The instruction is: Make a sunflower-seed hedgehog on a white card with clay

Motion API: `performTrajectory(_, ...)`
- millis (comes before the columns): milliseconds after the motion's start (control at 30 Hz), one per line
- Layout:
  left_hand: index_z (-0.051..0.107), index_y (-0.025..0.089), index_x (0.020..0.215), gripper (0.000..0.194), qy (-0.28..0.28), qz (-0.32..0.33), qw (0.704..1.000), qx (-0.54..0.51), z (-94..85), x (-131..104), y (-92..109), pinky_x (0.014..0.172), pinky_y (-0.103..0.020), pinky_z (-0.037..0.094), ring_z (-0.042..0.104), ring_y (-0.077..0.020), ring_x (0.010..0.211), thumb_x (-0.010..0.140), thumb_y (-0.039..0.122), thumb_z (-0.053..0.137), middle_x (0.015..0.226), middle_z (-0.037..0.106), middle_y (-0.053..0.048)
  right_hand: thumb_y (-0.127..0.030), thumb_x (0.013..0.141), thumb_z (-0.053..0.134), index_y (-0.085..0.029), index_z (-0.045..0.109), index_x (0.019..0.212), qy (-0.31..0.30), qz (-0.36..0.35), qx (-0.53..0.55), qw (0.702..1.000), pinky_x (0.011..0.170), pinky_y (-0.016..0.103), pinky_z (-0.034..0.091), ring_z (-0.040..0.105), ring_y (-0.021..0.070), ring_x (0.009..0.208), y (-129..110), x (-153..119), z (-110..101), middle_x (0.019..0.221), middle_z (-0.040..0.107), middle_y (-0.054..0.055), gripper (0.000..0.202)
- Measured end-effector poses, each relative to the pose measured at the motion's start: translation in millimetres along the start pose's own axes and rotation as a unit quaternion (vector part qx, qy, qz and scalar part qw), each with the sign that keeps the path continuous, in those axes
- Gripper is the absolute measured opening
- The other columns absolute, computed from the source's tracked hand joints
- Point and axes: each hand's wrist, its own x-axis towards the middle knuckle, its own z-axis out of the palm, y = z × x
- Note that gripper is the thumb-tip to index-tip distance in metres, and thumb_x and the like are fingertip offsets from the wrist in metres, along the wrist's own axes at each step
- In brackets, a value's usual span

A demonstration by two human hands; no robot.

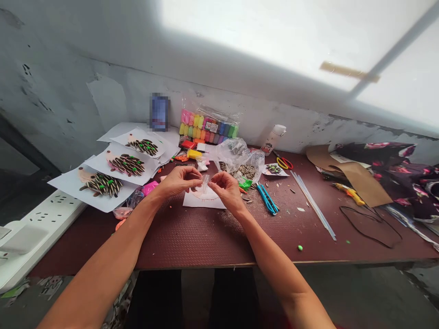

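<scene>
Between my hands is a small piece of clear plastic (205, 182), which looks like a little bag or wrapper. The fingers of my left hand (181, 179) pinch its left side. On its other side, my right hand (224, 186) grips it with thumb and fingertips. Below them a white sheet of paper (194, 201) with a drawn outline lies on the dark red table, partly covered by my hands. Just behind my right hand, sunflower seeds (245, 172) lie in an opened clear bag (236, 151), with a green lump of clay (245, 184) beside it.
Seed-covered hedgehog pictures (103, 183) overlap at the left, near a white power strip (37, 228). A pack of coloured clay (209, 128) leans on the wall. Rightward are a blue cutter (267, 199), scissors (284, 163), clear glue sticks (313, 205) and a glue gun (351, 194) with its cord.
</scene>
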Motion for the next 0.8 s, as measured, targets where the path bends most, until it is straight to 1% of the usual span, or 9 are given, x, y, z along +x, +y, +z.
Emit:
performTrajectory(133,0.068,0.016,0.083,0.036,0.002,0.004,1.0,0.001,0.4,-1,1,0.059,-0.028,0.054,0.065,-0.0154,0.062,0.064,0.044,0.082,0.076,0.07,-0.003,-0.042,0.076,0.074,-0.021,0.068,0.084,-0.015,0.006,-0.008,1.0,0.06,0.027,0.041,0.052,0.0128,0.064,1,0,-1,0.077,0.065,0.0,0.024)
performTrajectory(233,0.068,0.016,0.082,0.036,0.006,0.007,1.0,-0.006,0.6,0,1,0.059,-0.028,0.055,0.065,-0.016,0.065,0.064,0.043,0.082,0.075,0.069,-0.003,-0.042,0.077,0.074,-0.02,0.069,0.083,-0.022,0.009,-0.012,1.0,0.06,0.027,0.041,0.052,0.0128,0.063,2,0,-2,0.076,0.065,0.0,0.023)
performTrajectory(367,0.068,0.017,0.081,0.036,0.008,0.006,1.0,-0.002,0.6,0,1,0.059,-0.029,0.056,0.065,-0.0158,0.064,0.063,0.045,0.083,0.075,0.07,-0.003,-0.045,0.077,0.073,-0.021,0.066,0.076,-0.025,0.012,-0.027,0.999,0.056,0.026,0.038,0.049,0.0127,0.06,1,0,-2,0.068,0.061,-0.001,0.025)
performTrajectory(533,0.068,0.017,0.081,0.036,0.012,0.005,1.0,-0.001,-1.2,1,-2,0.059,-0.028,0.055,0.065,-0.0153,0.063,0.064,0.044,0.083,0.074,0.07,-0.003,-0.047,0.08,0.067,-0.021,0.06,0.072,-0.043,0.004,-0.052,0.998,0.055,0.026,0.034,0.045,0.0124,0.059,-1,0,-2,0.065,0.056,-0.002,0.028)
performTrajectory(700,0.068,0.017,0.085,0.038,0.024,0.001,1.0,0.004,-4.5,4,-9,0.054,-0.026,0.051,0.066,-0.0165,0.062,0.066,0.047,0.082,0.075,0.072,-0.005,-0.052,0.085,0.06,-0.022,0.055,0.071,-0.015,-0.01,-0.073,0.997,0.058,0.026,0.036,0.045,0.0126,0.061,0,2,-5,0.066,0.055,-0.002,0.034)
performTrajectory(800,0.068,0.016,0.084,0.039,0.024,0.0,1.0,0.003,-4.9,4,-10,0.054,-0.027,0.05,0.066,-0.0168,0.062,0.065,0.047,0.082,0.074,0.072,-0.005,-0.055,0.087,0.057,-0.022,0.055,0.069,-0.018,0.002,-0.061,0.998,0.058,0.026,0.037,0.046,0.0125,0.06,3,4,-7,0.065,0.054,-0.002,0.038)
